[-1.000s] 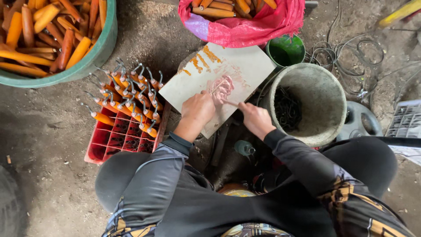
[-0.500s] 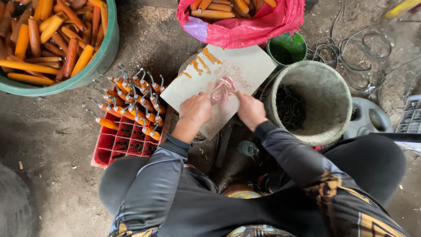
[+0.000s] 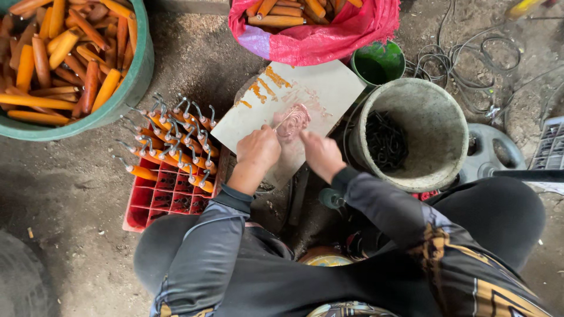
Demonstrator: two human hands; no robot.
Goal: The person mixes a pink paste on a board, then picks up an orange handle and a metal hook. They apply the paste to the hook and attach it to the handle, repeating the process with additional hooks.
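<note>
Head view: left hand (image 3: 258, 151) grip holds a thin rod (image 3: 283, 120); right hand (image 3: 320, 154) grip unclear, bucket (image 3: 435, 170) beside.

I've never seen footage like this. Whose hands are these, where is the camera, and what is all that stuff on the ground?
The camera sits on a person's head and looks straight down at their lap and two bare hands. The left hand holds a thin metal piece over a pinkish smear on a pale board; the right hand rests on the board beside it. Left of the board, a red crate carries orange-handled hooks. On the right stands a grey bucket with dark metal pieces inside. A green tub and a pink sack hold orange handles.
</note>
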